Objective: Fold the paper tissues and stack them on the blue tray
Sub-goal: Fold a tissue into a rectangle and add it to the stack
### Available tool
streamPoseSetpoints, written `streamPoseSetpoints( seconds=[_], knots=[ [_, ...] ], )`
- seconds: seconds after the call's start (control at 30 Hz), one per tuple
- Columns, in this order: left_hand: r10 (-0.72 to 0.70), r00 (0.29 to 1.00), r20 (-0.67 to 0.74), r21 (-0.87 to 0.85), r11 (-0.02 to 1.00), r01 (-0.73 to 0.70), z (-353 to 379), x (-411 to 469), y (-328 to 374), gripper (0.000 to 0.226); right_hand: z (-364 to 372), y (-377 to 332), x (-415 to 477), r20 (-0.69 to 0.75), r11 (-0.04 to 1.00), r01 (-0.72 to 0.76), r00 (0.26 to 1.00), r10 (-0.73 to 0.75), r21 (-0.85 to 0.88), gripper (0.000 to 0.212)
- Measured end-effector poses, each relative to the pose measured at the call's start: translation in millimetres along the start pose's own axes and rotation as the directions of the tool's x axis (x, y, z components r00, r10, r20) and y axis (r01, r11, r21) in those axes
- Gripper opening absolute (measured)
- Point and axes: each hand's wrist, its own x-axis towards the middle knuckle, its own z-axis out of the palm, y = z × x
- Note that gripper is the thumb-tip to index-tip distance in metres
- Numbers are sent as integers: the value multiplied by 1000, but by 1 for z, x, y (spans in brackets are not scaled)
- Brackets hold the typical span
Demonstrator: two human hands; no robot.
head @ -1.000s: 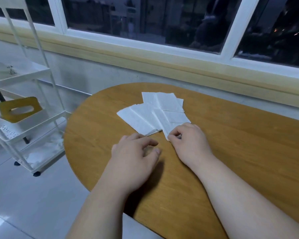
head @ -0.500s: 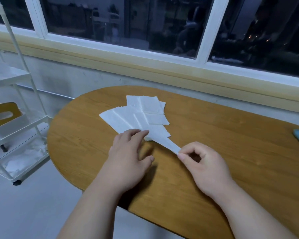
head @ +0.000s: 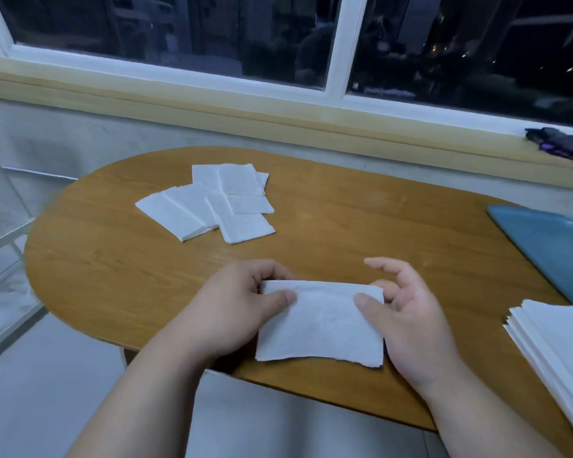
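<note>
I hold plain white tissue (head: 318, 325). Also white: loose tissues (head: 209, 206), stack (head: 556, 338), window frame (head: 336, 44). Warm brown wood grain: table (head: 361, 233). Muted blue: tray (head: 549, 246). Pale yellow: sill (head: 278, 117).

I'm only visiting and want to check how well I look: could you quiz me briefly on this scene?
1. True or false: the blue tray lies to the person's right.
2. The single tissue up front is held by: A one hand, B both hands, C no hand.
3. Fill in: the loose tissues farther off lie on the ___.
Key: 1 true; 2 B, left hand and right hand; 3 table.
</note>
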Motion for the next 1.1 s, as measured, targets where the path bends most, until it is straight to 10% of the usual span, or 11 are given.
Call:
streamPoseSetpoints(
  seconds=[0.23,1.1],
  knots=[
    [9,999,-36,414,910,7,8,6,-13,28,9,9,6,109,531,149,988,-106,-834,28],
    [-105,925,-366,245,948,205,-63,26,-63,27,153,-6,156,484,417,471,871,-81,-778,17]
  ],
)
